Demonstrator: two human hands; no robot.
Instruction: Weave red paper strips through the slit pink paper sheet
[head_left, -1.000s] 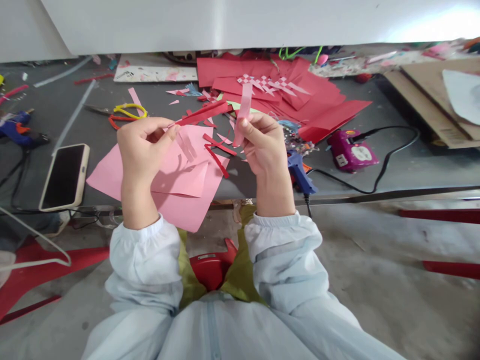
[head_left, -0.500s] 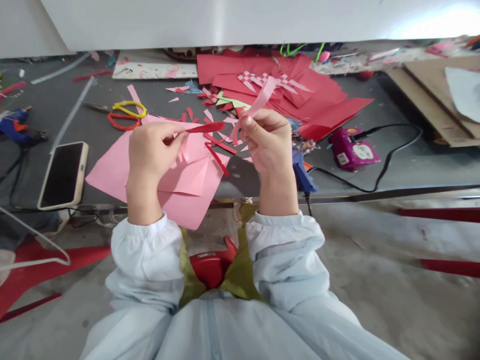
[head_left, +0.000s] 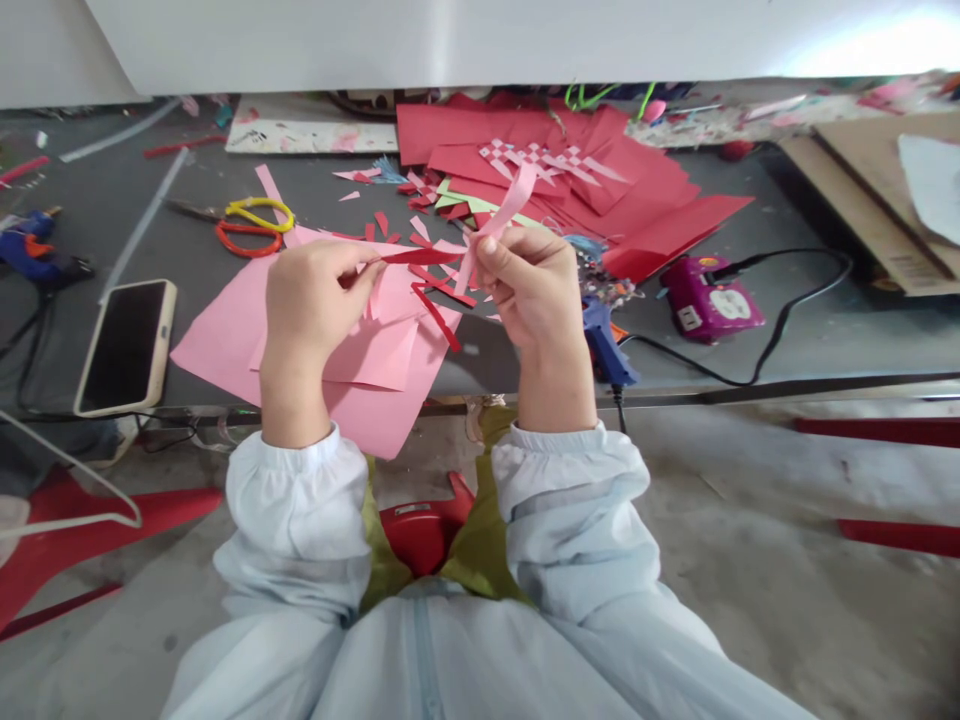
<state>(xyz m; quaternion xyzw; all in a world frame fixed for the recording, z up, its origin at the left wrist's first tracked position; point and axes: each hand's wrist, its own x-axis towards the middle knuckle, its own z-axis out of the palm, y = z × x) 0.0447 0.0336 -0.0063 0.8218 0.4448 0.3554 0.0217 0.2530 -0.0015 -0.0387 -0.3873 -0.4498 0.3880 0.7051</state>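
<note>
My left hand [head_left: 319,300] pinches a red paper strip [head_left: 426,257] between thumb and fingers, its free end pointing right. In my right hand [head_left: 536,285], thumb and fingertips grip a pink paper strip [head_left: 514,196] that slants up and away. The red strip's end reaches the lower part of the pink one; whether they touch I cannot tell. Both hands are raised over the table. Below the left one lie pink paper sheets [head_left: 225,315], the largest hanging past the table edge. Red and pink scraps [head_left: 439,320] are scattered between the hands.
Scissors [head_left: 255,238] and a phone [head_left: 126,347] lie on the left, near a blue glue gun [head_left: 34,245]. Red paper sheets [head_left: 652,170] with checkered woven pieces [head_left: 534,160] are behind. To the right are another glue gun [head_left: 606,345], a purple box [head_left: 709,300] with a cable and cardboard [head_left: 847,200].
My hands have come slightly closer together. The red strip has moved right, its end now at the pink strip, which has shifted a little left.
</note>
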